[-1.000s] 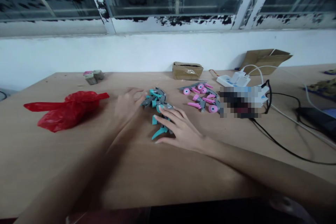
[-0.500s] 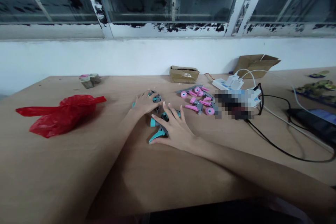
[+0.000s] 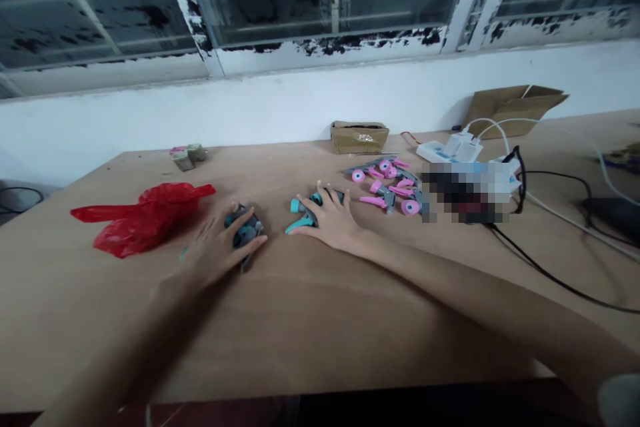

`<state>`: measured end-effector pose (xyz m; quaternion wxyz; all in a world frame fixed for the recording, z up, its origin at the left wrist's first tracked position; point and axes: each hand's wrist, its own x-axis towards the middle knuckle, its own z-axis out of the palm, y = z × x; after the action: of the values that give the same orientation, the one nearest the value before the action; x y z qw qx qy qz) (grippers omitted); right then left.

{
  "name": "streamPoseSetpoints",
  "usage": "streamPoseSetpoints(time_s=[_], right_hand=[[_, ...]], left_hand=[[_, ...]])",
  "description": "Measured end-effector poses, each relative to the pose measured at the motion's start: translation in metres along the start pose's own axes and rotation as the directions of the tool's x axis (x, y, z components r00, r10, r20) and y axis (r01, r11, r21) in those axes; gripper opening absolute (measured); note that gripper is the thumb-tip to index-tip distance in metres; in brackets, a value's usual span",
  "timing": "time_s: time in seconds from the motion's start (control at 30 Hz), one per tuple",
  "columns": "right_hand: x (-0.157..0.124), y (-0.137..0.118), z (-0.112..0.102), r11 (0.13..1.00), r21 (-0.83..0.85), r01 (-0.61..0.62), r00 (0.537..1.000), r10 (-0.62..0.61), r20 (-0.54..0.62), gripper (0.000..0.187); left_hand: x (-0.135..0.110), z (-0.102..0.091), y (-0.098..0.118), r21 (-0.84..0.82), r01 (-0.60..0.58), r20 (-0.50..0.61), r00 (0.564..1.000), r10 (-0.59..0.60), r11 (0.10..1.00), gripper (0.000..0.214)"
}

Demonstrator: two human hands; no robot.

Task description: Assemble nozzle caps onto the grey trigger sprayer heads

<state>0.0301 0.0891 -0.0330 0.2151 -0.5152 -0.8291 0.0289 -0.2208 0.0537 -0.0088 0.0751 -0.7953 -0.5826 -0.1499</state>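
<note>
My left hand point(image 3: 213, 243) lies over grey-and-teal parts that look like trigger spray heads point(image 3: 247, 230); its fingers are apart, with the thumb and forefinger stretched across them. A bit of teal also shows past its far side. To the right, my right hand point(image 3: 333, 213) rests palm down with spread fingers on another grey-and-teal trigger spray head point(image 3: 303, 217). Its palm and fingers partly hide that pile. Just beyond my right hand lies a group of pink-and-grey trigger spray heads point(image 3: 387, 197) with round pink ends.
A red plastic bag point(image 3: 150, 217) lies left of my left hand. At the back stand small blocks point(image 3: 187, 157), a cardboard box point(image 3: 359, 139) and an open carton point(image 3: 510, 110). A white power strip point(image 3: 433, 155) with cables and a blurred-out item occupy the right.
My left hand has slid left and nearer, bringing grey-and-teal spray heads away from the others. My right hand stays on its pile. The view has shifted and tilted slightly.
</note>
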Motion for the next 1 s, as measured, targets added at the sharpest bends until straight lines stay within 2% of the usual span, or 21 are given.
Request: streamPoseSetpoints(time_s=[0.1, 0.2, 0.3, 0.43, 0.6, 0.73, 0.9, 1.0], right_hand=[[0.030, 0.001, 0.009, 1.000, 0.028, 0.004, 1.000, -0.004, 0.009, 0.081], [0.055, -0.002, 0.014, 0.996, 0.062, 0.067, 0.996, -0.071, 0.053, 0.080], [0.068, -0.004, 0.011, 0.974, 0.109, 0.201, 0.968, -0.214, 0.129, 0.082], [0.067, 0.008, -0.009, 0.935, 0.143, 0.325, 0.924, -0.346, 0.161, 0.079], [0.044, 0.038, -0.046, 0.939, 0.153, 0.308, 0.940, -0.325, 0.104, 0.063], [0.003, 0.060, -0.073, 0.926, 0.170, 0.338, 0.939, -0.343, 0.000, 0.053], [-0.057, 0.075, -0.100, 0.934, 0.229, 0.274, 0.960, -0.251, -0.128, 0.031], [-0.077, 0.082, -0.106, 0.946, 0.256, 0.201, 0.963, -0.143, -0.226, 0.021]], left_hand=[[-0.029, -0.007, 0.024, 0.035, -0.073, 0.053, 0.996, 0.071, 0.997, 0.065], [-0.039, -0.012, 0.062, -0.027, -0.206, 0.061, 0.976, 0.207, 0.978, 0.061], [-0.032, -0.010, 0.103, -0.112, -0.334, 0.104, 0.933, 0.346, 0.936, 0.063], [-0.008, 0.001, 0.145, -0.207, -0.424, 0.121, 0.883, 0.453, 0.882, 0.064], [0.028, 0.019, 0.177, -0.270, -0.470, 0.062, 0.863, 0.502, 0.840, 0.060], [0.046, 0.029, 0.195, -0.298, -0.461, 0.042, 0.869, 0.494, 0.836, 0.059], [0.053, 0.033, 0.203, -0.274, -0.512, 0.012, 0.845, 0.535, 0.814, 0.058], [0.057, 0.034, 0.203, -0.271, -0.504, -0.067, 0.860, 0.506, 0.820, 0.053]])
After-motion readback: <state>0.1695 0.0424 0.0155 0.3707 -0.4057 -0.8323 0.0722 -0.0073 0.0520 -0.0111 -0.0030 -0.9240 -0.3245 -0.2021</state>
